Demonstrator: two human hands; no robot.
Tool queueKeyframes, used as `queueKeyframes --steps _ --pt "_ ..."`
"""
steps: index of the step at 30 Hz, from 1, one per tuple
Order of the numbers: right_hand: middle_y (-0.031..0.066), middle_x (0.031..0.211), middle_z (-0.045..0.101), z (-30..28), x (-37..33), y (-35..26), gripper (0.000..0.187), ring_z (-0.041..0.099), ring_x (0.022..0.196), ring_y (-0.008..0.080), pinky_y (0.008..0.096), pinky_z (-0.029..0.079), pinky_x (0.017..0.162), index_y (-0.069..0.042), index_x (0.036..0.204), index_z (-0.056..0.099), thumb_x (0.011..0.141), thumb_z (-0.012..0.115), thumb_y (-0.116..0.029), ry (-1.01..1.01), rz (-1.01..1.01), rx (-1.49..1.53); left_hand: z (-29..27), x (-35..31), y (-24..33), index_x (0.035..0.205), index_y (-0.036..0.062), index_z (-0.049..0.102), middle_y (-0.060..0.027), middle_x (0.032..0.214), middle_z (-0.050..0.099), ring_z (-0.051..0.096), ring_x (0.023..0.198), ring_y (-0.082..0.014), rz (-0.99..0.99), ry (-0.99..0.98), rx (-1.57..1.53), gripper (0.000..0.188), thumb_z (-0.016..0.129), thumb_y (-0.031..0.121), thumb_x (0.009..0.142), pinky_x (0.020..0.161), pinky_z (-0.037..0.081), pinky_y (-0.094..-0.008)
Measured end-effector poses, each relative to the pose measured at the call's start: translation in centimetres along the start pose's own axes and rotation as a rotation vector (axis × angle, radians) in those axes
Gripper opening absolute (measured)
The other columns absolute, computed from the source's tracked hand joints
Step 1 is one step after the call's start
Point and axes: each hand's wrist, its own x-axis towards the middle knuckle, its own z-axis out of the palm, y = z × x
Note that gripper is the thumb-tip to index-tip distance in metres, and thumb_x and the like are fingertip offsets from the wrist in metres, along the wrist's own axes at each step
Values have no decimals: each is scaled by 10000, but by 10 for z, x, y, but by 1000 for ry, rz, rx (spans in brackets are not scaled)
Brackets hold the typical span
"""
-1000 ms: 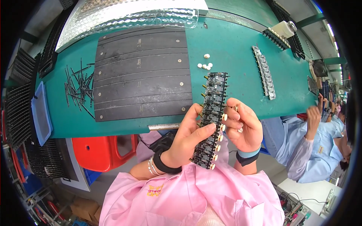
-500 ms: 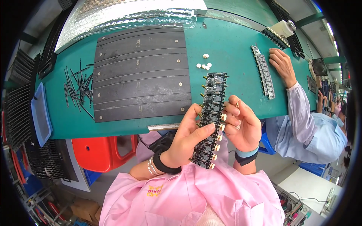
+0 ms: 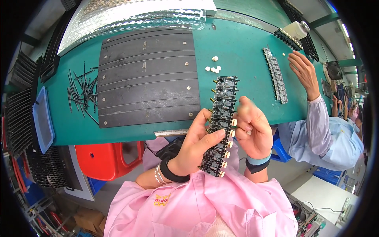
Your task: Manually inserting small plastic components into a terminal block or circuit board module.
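Observation:
A long black circuit board panel [image 3: 221, 122] stands nearly upright over my lap. My left hand [image 3: 193, 142] is closed around it, the thumb lying across its face. Several cream and gold round parts [image 3: 230, 144] line the lower part of its right edge, and brass-coloured pins stick out on its upper left. Beside that right edge is my right hand [image 3: 256, 128], its fingers curled and the fingertips smeared by motion. A small pale round part [image 3: 249, 133] shows within those fingers; whatever sits at the fingertips I cannot make out.
Several loose white round parts [image 3: 213, 70] lie on the green mat beyond the panel. Left of them is a dark grooved plate [image 3: 146, 79], then a pile of thin black strips [image 3: 82, 89]. At right, a co-worker's hand [image 3: 304, 71] hovers near another board panel [image 3: 275, 75].
My right fingers have curled in and shifted slightly, and the gold part seen at their tips is no longer visible. My left hand holds still. The co-worker's hand has lifted to the right.

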Motion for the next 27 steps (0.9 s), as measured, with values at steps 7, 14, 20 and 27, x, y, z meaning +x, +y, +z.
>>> queueKeyframes --steps 7,14,20,27 --pt "-17 681 381 0 0 3 176 270 557 31 136 201 403 -62 907 424 885 415 -236 -15 -22 67 0 0 -1 1030 128 293 -67 847 488 524 594 -102 -22 -2 -22 262 456 98 827 444 467 -229" --pt "-18 667 368 5 -1 6 153 250 528 24 144 191 402 -74 858 439 879 435 -225 7 -112 -156 7 1 1 1029 110 307 -56 847 488 516 613 -87 -22 11 20 269 470 96 815 473 457 -215" --pt "-8 697 429 13 -1 12 101 275 500 17 159 183 400 -64 863 455 859 476 -163 75 -256 -374 10 0 -1 1017 96 321 -42 830 487 502 609 -72 -20 13 22 259 474 87 808 497 441 -198" --pt "2 698 485 16 1 16 95 323 486 13 166 184 398 -51 860 458 837 512 -126 172 -340 -478 6 1 -5 997 94 329 -39 821 487 494 613 -63 26 -1 25 240 473 79 806 503 437 -193"
